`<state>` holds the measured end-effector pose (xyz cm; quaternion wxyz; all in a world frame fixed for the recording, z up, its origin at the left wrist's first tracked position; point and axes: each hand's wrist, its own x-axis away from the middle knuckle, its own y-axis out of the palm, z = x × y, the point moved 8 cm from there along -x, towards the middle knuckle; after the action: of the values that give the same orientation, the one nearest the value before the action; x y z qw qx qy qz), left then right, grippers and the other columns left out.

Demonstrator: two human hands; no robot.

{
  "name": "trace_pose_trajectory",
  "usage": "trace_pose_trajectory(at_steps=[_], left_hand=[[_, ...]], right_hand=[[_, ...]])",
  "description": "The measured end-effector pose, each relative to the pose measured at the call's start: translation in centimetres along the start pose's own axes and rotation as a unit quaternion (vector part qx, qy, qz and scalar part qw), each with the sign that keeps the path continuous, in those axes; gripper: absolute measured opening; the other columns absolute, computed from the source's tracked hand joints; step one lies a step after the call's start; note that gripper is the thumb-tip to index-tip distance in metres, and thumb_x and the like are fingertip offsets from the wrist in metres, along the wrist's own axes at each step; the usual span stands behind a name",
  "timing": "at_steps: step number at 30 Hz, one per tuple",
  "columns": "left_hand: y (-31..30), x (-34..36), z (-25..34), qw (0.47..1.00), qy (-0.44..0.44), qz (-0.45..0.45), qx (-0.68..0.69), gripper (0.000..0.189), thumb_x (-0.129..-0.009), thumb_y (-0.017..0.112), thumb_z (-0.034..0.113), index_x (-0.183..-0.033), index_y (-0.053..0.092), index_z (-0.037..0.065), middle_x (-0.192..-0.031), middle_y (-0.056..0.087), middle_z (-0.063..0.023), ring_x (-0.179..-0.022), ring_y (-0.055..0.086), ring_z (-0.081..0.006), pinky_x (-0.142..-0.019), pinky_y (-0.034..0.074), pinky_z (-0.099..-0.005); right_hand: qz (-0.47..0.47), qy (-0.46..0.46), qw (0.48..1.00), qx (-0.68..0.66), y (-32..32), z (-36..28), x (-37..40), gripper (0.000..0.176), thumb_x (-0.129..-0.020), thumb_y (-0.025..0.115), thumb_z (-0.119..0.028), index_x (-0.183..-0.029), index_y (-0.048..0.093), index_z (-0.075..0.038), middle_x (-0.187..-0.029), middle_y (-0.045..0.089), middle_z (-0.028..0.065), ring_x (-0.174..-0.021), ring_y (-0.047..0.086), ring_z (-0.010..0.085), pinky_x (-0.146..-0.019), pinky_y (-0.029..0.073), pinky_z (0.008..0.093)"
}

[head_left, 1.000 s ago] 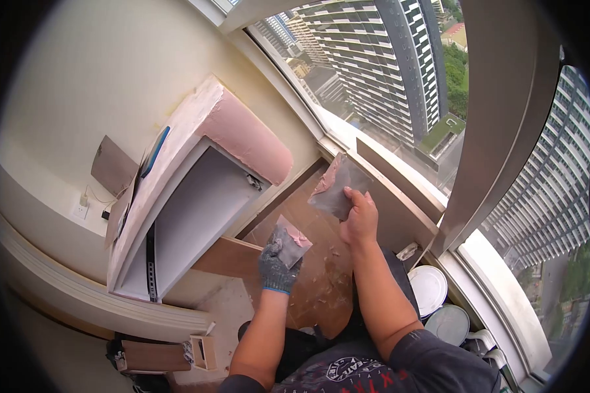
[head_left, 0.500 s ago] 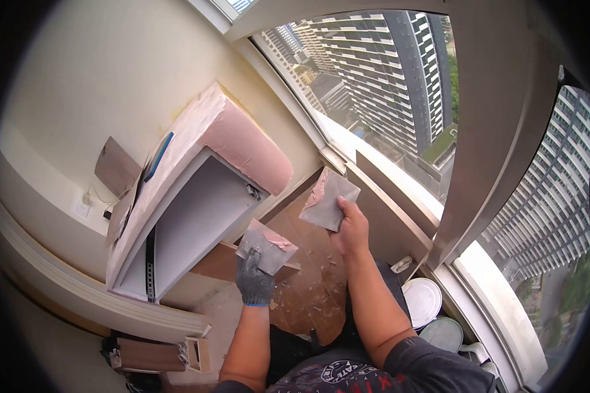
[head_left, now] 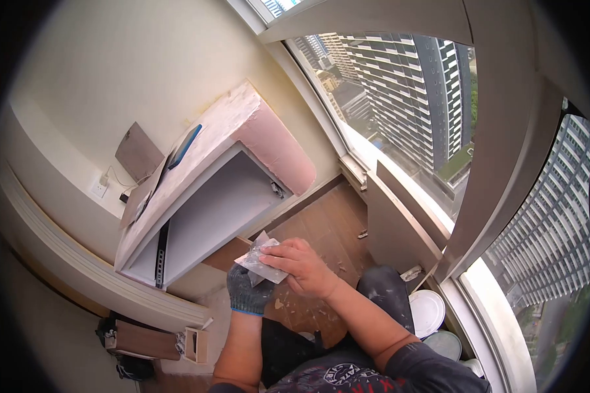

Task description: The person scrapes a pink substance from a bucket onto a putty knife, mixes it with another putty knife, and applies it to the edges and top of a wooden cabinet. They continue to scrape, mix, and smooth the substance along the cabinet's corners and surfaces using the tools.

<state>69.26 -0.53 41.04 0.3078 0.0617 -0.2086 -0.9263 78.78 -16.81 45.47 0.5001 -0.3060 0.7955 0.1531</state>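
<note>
Head view: nearest us, we saw the gloved left hand and bare right hand pressed together, both clamped on a grey putty blade above the wooden floor. White buckets sat to the right. Beyond stood a pink-plastered cabinet; farther off, the window showed tower blocks.

Mid-frame, the gloved left hand and bare right hand meet over grey putty blades — pink-coated cabinet upper left, white lids lower right.
</note>
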Motion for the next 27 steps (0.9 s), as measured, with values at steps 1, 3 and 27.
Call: trace_pose_trajectory(at_steps=[1,3,27], left_hand=[[-0.7,0.1,0.4,0.999,0.013,-0.002,-0.032,0.044,-0.091,0.061,0.014,-0.132,0.058,-0.001,-0.123,0.066,-0.0174,-0.112,0.067,-0.0265,-0.094,0.057,-0.0393],[-1.7,0.4,1.2,0.999,0.023,0.011,-0.021,0.042,-0.091,0.061,0.013,-0.130,0.059,-0.002,-0.122,0.067,-0.0182,-0.110,0.068,-0.0265,-0.093,0.058,-0.0395],[3.6,9.1,12.3,0.773,0.492,0.050,-0.398,0.024,-0.097,0.058,0.004,-0.120,0.063,0.001,-0.122,0.068,-0.0239,-0.114,0.065,-0.0396,-0.101,0.050,-0.0494]], right_hand=[[-0.016,0.004,1.000,0.006,0.6,0.1,0.2,0.063,-0.071,0.058,0.007,-0.132,0.065,-0.010,-0.129,0.064,0.0122,-0.112,0.057,0.0337,-0.100,0.044,0.0462],[-0.037,0.003,0.999,0.015,1.3,0.2,0.2,0.062,-0.072,0.059,0.007,-0.131,0.064,-0.009,-0.129,0.064,0.0124,-0.112,0.057,0.0332,-0.098,0.045,0.0460],[0.124,0.549,0.616,-0.551,4.0,2.2,1.4,0.027,-0.101,0.055,-0.009,-0.124,0.056,0.004,-0.112,0.069,0.0136,-0.099,0.072,0.0243,-0.089,0.060,0.0407]])
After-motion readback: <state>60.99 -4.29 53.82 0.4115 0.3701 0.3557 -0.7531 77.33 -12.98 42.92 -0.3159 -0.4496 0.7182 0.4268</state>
